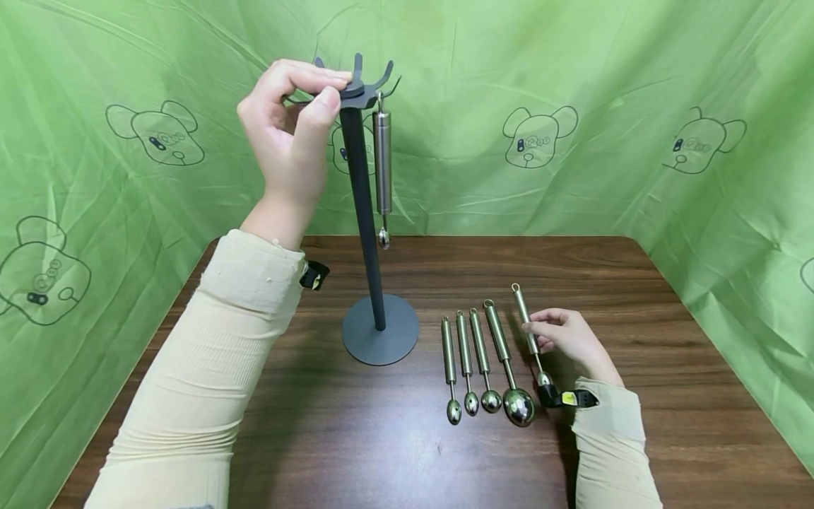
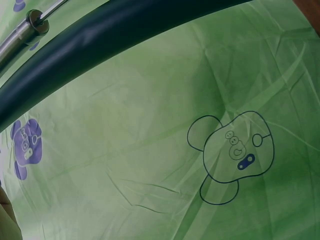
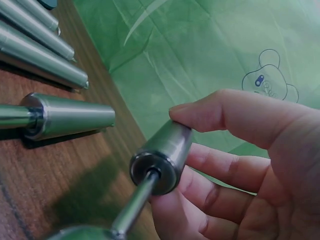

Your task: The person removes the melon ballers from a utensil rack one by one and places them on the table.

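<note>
My left hand [image 1: 289, 134] holds the top of a dark grey metal stand [image 1: 361, 205] between thumb and fingers, beside its upturned hooks. From a hook on the right hangs a steel melon baller [image 1: 383, 162] by its ring, scoop down. In the left wrist view the stand's pole [image 2: 95, 45] and a steel handle [image 2: 22, 37] cross the upper left. At the right, my right hand [image 1: 575, 343] pinches another melon baller [image 1: 523, 314] by its handle, ring end tilted up. The right wrist view shows thumb and fingers round that handle [image 3: 162, 152]; its scoop is partly cut off.
Several melon ballers lie in a row left of my right hand, the largest scoop [image 1: 518, 408] nearest it. The stand's round base [image 1: 381, 346] sits on the brown wooden table [image 1: 356, 452]. Green cloth [image 1: 458, 184] with bear drawings surrounds the table.
</note>
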### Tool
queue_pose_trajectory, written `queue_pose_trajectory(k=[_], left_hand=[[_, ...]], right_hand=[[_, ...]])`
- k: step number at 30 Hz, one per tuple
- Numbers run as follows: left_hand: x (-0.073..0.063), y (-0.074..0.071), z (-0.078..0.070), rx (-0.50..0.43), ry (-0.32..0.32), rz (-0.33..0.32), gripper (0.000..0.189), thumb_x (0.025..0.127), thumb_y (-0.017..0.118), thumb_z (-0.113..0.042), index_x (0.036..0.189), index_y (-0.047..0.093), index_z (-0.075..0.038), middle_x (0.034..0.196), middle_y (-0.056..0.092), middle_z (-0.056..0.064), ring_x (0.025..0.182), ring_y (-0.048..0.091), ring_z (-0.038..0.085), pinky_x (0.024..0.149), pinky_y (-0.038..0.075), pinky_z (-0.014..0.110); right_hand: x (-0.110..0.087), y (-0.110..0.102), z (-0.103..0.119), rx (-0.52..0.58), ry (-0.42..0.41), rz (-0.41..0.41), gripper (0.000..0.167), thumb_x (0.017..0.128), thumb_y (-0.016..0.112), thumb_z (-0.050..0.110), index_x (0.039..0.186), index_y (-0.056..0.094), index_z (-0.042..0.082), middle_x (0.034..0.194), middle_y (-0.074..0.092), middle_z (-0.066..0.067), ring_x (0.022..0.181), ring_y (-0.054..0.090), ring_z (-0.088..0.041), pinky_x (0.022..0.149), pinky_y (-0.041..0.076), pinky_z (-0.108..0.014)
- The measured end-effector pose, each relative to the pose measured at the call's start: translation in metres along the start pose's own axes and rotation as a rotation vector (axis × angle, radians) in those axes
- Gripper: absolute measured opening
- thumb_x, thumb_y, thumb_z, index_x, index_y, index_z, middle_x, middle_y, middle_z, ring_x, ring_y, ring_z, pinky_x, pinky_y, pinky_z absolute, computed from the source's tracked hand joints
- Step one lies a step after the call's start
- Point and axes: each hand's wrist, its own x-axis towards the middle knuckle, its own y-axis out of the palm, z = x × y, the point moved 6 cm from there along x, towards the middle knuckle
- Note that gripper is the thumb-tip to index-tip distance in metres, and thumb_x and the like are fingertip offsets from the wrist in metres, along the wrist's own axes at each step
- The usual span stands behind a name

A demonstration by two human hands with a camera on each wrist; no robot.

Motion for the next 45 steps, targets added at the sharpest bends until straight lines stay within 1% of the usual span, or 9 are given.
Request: queue_pose_trajectory(k=[3,10,18,22,27,31,36,39,45], left_hand=[[-0.002,0.0,0.0,-0.001,0.002,0.002,0.021,0.069,0.06,-0.022,0.071,0.069,-0.003,0.077,0.071,-0.006,0.08,0.07,0.017,0.067,0.059,0.023],[-0.006,-0.001,0.0,0.0,0.012,0.007,0.022,0.069,0.061,-0.024,0.072,0.069,-0.003,0.078,0.071,-0.006,0.081,0.071,0.017,0.066,0.059,0.023],[-0.007,-0.002,-0.001,0.008,0.021,0.005,0.02,0.07,0.06,-0.022,0.072,0.069,-0.004,0.078,0.071,-0.006,0.082,0.071,0.016,0.065,0.058,0.022],[-0.007,-0.002,0.0,0.006,0.019,0.006,0.019,0.07,0.061,-0.022,0.072,0.069,-0.004,0.078,0.071,-0.006,0.081,0.071,0.017,0.064,0.058,0.022],[-0.006,-0.002,0.0,0.009,0.02,0.011,0.02,0.071,0.061,-0.022,0.072,0.069,-0.004,0.079,0.072,-0.006,0.082,0.07,0.017,0.063,0.057,0.021],[-0.006,-0.001,0.0,0.01,0.025,0.014,0.022,0.071,0.062,-0.024,0.073,0.069,-0.003,0.08,0.072,-0.006,0.081,0.068,0.017,0.061,0.056,0.02],[-0.007,-0.001,0.0,0.007,0.028,0.013,0.021,0.072,0.062,-0.022,0.073,0.069,-0.003,0.08,0.072,-0.006,0.08,0.068,0.017,0.062,0.057,0.021],[-0.007,-0.001,0.0,0.008,0.028,0.013,0.021,0.072,0.062,-0.022,0.073,0.069,-0.003,0.08,0.072,-0.006,0.081,0.068,0.017,0.063,0.058,0.021],[-0.006,-0.001,0.0,0.009,0.026,0.012,0.02,0.072,0.061,-0.022,0.073,0.069,-0.003,0.08,0.072,-0.006,0.081,0.069,0.017,0.061,0.056,0.02]], right_hand=[[0.002,0.003,-0.005,-0.007,0.007,-0.004,0.044,0.089,0.068,0.015,0.116,0.057,-0.018,0.073,0.065,0.006,0.064,0.062,-0.007,0.062,0.059,-0.028],[0.006,0.009,-0.012,-0.07,0.005,0.018,0.042,0.09,0.067,0.016,0.115,0.059,-0.017,0.079,0.066,0.003,0.067,0.063,-0.011,0.064,0.06,-0.03],[0.011,0.014,-0.021,-0.071,0.041,0.018,0.04,0.089,0.067,0.015,0.113,0.059,-0.016,0.079,0.066,0.003,0.066,0.063,-0.009,0.063,0.059,-0.029],[0.011,0.017,-0.022,-0.056,0.054,0.015,0.036,0.088,0.067,0.013,0.109,0.06,-0.015,0.077,0.066,0.003,0.064,0.062,-0.008,0.061,0.058,-0.028],[0.01,0.02,-0.023,-0.08,0.07,0.014,0.034,0.088,0.067,0.013,0.107,0.061,-0.014,0.076,0.066,0.001,0.063,0.062,-0.008,0.06,0.058,-0.028],[0.008,0.02,-0.02,-0.144,0.077,0.004,0.033,0.087,0.069,0.016,0.105,0.063,-0.011,0.077,0.067,-0.001,0.064,0.063,-0.01,0.061,0.058,-0.028],[0.007,0.021,-0.019,-0.231,0.083,-0.003,0.031,0.087,0.07,0.021,0.102,0.066,-0.007,0.079,0.069,-0.004,0.065,0.064,-0.012,0.062,0.058,-0.03],[0.008,0.022,-0.02,-0.24,0.086,-0.002,0.03,0.087,0.07,0.02,0.1,0.066,-0.006,0.079,0.069,-0.005,0.064,0.064,-0.012,0.062,0.059,-0.03],[0.01,0.023,-0.022,-0.216,0.096,-0.01,0.028,0.087,0.07,0.019,0.098,0.065,-0.006,0.08,0.069,-0.005,0.064,0.064,-0.012,0.061,0.059,-0.03]])
